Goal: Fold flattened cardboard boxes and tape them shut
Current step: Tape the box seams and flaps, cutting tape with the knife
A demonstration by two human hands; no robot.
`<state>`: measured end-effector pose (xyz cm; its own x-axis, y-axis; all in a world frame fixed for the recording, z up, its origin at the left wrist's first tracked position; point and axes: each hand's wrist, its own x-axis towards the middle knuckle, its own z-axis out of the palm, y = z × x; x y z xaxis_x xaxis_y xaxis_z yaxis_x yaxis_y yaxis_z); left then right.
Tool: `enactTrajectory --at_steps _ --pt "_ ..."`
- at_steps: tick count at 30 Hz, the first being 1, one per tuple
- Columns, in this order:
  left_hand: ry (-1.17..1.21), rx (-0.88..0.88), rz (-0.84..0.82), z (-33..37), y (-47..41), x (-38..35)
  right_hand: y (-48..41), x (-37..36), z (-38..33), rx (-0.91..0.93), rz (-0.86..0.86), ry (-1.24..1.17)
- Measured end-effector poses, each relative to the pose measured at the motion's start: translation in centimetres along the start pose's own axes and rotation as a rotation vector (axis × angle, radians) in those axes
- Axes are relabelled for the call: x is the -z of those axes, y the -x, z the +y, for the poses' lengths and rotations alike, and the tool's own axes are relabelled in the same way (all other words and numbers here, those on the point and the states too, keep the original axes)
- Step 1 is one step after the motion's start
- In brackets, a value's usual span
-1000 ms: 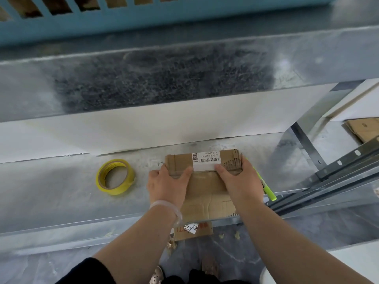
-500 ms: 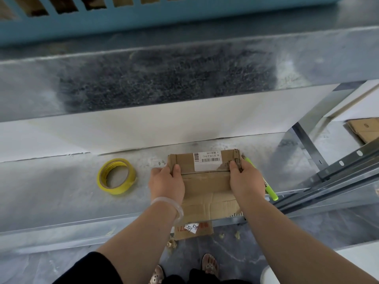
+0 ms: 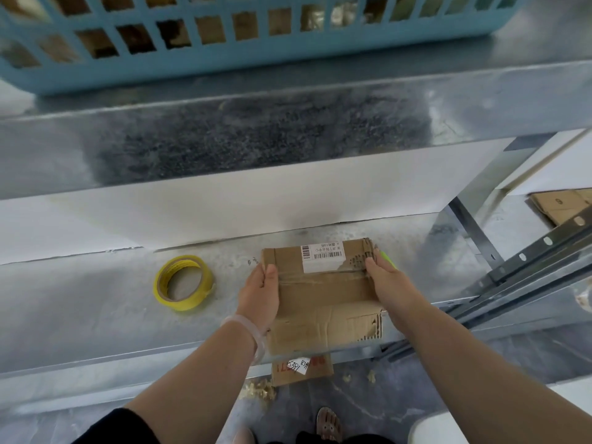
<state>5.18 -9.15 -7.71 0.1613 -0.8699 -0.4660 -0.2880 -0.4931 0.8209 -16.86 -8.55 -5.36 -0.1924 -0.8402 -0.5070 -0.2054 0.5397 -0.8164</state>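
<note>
Galvanised metal shelf [image 3: 96, 309], grey and scuffed, with a white panel [image 3: 224, 203] standing along its back and an upper shelf [image 3: 288, 129] above carrying a blue slatted basket [image 3: 256, 62]. On the lower level, a worn cardboard box [image 3: 323, 302], folded up, its near end reaching the front edge. White barcode label [image 3: 322, 258] on the far part of its top; a strip of clear tape [image 3: 320, 277] across the top just under the label, side to side.

Left hand [image 3: 259, 299] against the box's left side, thumb laid on the top face at the tape's left end, the other fingers [image 3: 263, 272] curled over the left edge: gripping. Right hand [image 3: 389, 285] likewise on the right side, thumb on top at the tape's right end, fingers wrapped down the right wall and mostly hidden. Box held between the two hands, resting on the shelf.

Pale band [image 3: 253, 331] round the left wrist. Yellow tape roll [image 3: 184, 305] lying flat left of the box, near the left hand but apart from it. Green pen [image 3: 389, 259] showing just past the right fingers, largely covered. On the floor below, a cardboard scrap [image 3: 301, 370] with a handwritten white slip. More flattened cardboard [image 3: 557, 206] at far right, beyond the rack's upright.
</note>
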Motion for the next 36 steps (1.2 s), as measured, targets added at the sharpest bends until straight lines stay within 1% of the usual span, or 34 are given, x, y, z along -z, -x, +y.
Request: enactTrajectory --at_steps 2,4,6,7,9,11,12,14,16,17,19,20,21,22,23,24,27,29,31,34,36 --pt "0.109 0.016 -0.021 0.7 1.1 0.4 1.0 0.2 -0.2 0.036 -0.019 -0.092" --pt "0.189 0.027 0.029 1.1 2.1 1.0 2.5 0.1 -1.0 0.12 -0.021 -0.171" --pt "0.332 0.012 0.077 0.9 2.8 1.6 4.0 -0.1 -1.7 0.241 -0.024 -0.215" --pt "0.426 -0.002 0.09 0.9 3.1 2.0 4.7 -0.1 -1.8 0.311 -0.004 -0.165" --pt "0.599 -0.019 0.101 0.9 3.3 2.6 6.2 -0.4 -2.9 0.431 0.067 0.017" --pt "0.686 -0.021 0.054 0.9 3.3 2.9 6.9 -0.6 -3.8 0.49 0.105 0.162" --pt "0.667 -0.029 0.02 1.0 3.4 3.0 7.1 -0.8 -4.2 0.503 0.114 0.199" --pt "0.533 -0.06 -0.011 0.9 3.2 3.2 7.3 -1.0 -5.1 0.597 0.17 0.286" --pt "0.397 -0.104 0.001 0.7 3.1 3.8 7.3 -0.9 -5.8 0.736 0.244 0.409" --pt "0.296 -0.16 0.043 0.6 3.1 4.4 7.4 -0.9 -6.2 0.797 0.251 0.46" --pt "0.023 -0.396 0.147 0.8 3.3 5.6 7.3 -0.9 -6.7 0.901 0.215 0.547" --pt "-0.054 -0.542 0.16 1.3 3.6 6.1 7.1 -1.1 -6.7 0.962 0.193 0.59" --pt "-0.082 -0.654 0.129 1.9 4.0 6.4 7.0 -1.4 -6.8 1.034 0.175 0.625" --pt "-0.058 -0.733 0.074 2.5 4.6 6.6 7.0 -1.7 -7.0 1.116 0.16 0.657" --pt "-0.033 -0.776 0.031 2.9 5.1 6.8 7.1 -2.1 -7.2 1.199 0.147 0.688" --pt "-0.028 -0.808 0.022 3.2 5.5 7.1 7.2 -2.4 -7.5 1.273 0.136 0.716" --pt "-0.072 -0.887 0.146 2.9 6.1 7.7 7.6 -3.0 -8.3 1.419 0.144 0.776" --pt "-0.042 -0.892 0.162 2.4 5.9 7.8 7.5 -3.2 -8.5 1.411 0.17 0.879" --pt "-0.004 -0.838 0.107 1.9 5.2 7.8 7.1 -3.7 -8.4 1.308 0.174 0.977" --pt "-0.061 -0.789 0.041 1.2 4.3 8.2 6.7 -4.2 -8.2 1.18 0.125 0.999" --pt "-0.12 -0.785 0.01 1.3 4.1 9.0 6.4 -4.6 -8.0 1.179 0.131 1.02"
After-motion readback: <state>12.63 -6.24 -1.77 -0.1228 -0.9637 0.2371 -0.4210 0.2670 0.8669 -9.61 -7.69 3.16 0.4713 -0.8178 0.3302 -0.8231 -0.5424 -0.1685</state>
